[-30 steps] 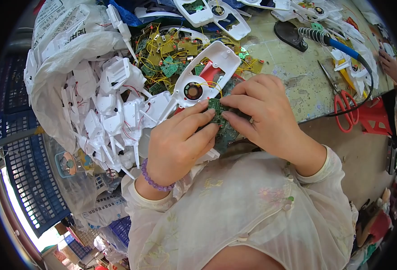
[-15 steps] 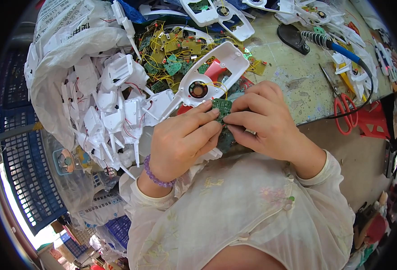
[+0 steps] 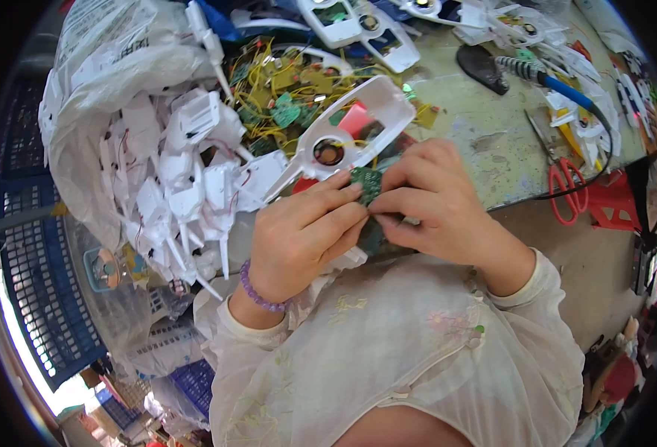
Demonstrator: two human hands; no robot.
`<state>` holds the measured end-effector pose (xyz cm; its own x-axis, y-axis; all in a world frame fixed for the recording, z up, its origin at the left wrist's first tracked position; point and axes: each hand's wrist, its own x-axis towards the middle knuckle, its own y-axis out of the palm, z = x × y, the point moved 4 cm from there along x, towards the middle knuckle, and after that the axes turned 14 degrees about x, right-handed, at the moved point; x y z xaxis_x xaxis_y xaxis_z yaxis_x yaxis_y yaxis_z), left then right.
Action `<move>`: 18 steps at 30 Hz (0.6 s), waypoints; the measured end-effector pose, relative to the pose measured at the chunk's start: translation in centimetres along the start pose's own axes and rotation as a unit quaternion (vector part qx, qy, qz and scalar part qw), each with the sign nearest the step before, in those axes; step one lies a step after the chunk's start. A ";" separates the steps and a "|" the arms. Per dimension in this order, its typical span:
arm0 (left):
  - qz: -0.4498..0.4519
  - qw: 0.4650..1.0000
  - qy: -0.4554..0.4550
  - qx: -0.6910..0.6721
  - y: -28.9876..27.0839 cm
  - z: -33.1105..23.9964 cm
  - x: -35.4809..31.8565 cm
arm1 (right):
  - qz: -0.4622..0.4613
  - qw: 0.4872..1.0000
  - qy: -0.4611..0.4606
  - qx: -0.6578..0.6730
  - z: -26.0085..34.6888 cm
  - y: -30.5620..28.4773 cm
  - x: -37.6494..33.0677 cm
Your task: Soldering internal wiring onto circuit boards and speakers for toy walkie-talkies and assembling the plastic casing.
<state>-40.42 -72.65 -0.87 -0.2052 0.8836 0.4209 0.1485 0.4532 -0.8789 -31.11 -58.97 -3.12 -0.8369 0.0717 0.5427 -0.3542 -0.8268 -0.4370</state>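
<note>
A worn, pale green workbench (image 3: 485, 112) spreads across the top and upper right of the frame. At upper left a big white sack (image 3: 75, 134) gapes open, packed with white plastic parts (image 3: 194, 119), and a blue crate (image 3: 45, 313) stands at the left edge. A heap of circuit boards (image 3: 269, 93) with yellow wires fills the upper middle. At centre, the left hand (image 3: 302, 231) grips the green circuit board (image 3: 365, 182) by its left side, fingers laid together, thumb hidden; the right hand (image 3: 440, 201) is bent over its right side, thumb and forefinger tips near each other, though I cannot tell whether they pinch anything. Just above the board lies a white housing (image 3: 322, 132). At right are red-handled scissors (image 3: 555, 160) and a blue-handled soldering iron (image 3: 566, 91). The board, smallest of these, sits between the fingertips.
</note>
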 end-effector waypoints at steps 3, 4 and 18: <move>0.004 0.999 -0.034 0.003 0.3 -0.2 0.0 | -0.017 1.000 -0.018 0.018 -0.6 0.1 -0.2; 0.010 0.999 -0.042 0.002 0.5 -0.2 0.1 | -0.022 0.999 -0.015 0.019 -0.7 0.2 -0.4; -0.039 0.998 -0.039 0.001 0.5 -0.7 0.4 | -0.095 0.995 -0.026 0.001 -0.5 -0.7 -1.0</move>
<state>-39.81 -71.96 -0.96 -0.2911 0.8341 0.4686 0.1272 0.5192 -0.8451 -30.19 -58.16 -3.76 -0.7327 0.1977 0.6513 -0.5030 -0.8019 -0.3224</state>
